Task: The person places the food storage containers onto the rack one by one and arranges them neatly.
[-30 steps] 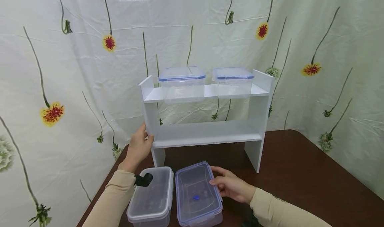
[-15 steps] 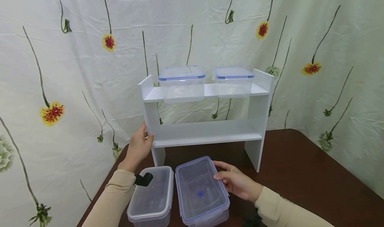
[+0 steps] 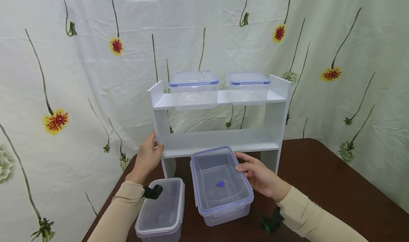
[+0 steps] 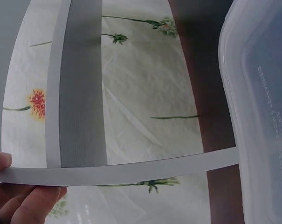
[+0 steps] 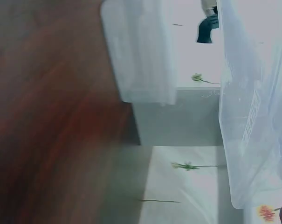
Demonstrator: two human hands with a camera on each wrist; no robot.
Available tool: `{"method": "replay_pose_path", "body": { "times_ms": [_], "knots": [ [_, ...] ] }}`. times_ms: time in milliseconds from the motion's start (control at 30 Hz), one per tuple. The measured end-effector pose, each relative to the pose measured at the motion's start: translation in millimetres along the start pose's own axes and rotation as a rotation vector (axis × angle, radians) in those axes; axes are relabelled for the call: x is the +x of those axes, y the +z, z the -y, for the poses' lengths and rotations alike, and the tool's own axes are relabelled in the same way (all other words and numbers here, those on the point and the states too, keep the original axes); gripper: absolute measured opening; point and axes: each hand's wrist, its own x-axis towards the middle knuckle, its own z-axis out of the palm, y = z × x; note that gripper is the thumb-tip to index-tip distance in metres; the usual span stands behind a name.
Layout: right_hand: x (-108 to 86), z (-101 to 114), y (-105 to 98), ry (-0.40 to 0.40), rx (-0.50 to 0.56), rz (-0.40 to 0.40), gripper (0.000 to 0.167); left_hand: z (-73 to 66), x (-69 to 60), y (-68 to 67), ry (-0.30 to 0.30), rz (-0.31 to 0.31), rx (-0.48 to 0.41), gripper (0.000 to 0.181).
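In the head view my right hand (image 3: pixel 263 176) grips the right edge of a clear lidded food container (image 3: pixel 220 185) with a blue rim and a small blue valve. The container is held above the table, tilted, in front of the lower shelf. My left hand (image 3: pixel 147 156) pinches the left side panel of a white two-tier shelf (image 3: pixel 220 142); in the left wrist view its fingers (image 4: pixel 36 205) lie around that panel. From the right wrist view, the held container (image 5: pixel 248 93) fills the right side, with only a sliver of a finger showing.
A second container (image 3: pixel 163 206) with a whitish lid sits on the dark brown table (image 3: pixel 319 185) at front left. Two blue-rimmed containers, a left one (image 3: pixel 195 92) and a right one (image 3: pixel 249 91), stand on the upper shelf. A flowered curtain (image 3: pixel 96 75) hangs behind.
My right hand has lifted the blue-rimmed container off the table and carried it forward and slightly right, toward the lower shelf. The left hand has stayed on the side panel.
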Motion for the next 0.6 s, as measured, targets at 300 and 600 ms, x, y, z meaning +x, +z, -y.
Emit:
{"method": "replay_pose_path", "body": {
  "times_ms": [300, 600],
  "knots": [
    [21.9, 33, 1, -0.072, 0.002, -0.038, 0.072, 0.7, -0.6, -0.6, -0.01, -0.001, -0.005, 0.059],
    [61.0, 49, -2, -0.087, 0.006, -0.113, 0.068, -1.0, -0.9, 0.1, 0.0, -0.008, -0.003, 0.058]
  ]
}}
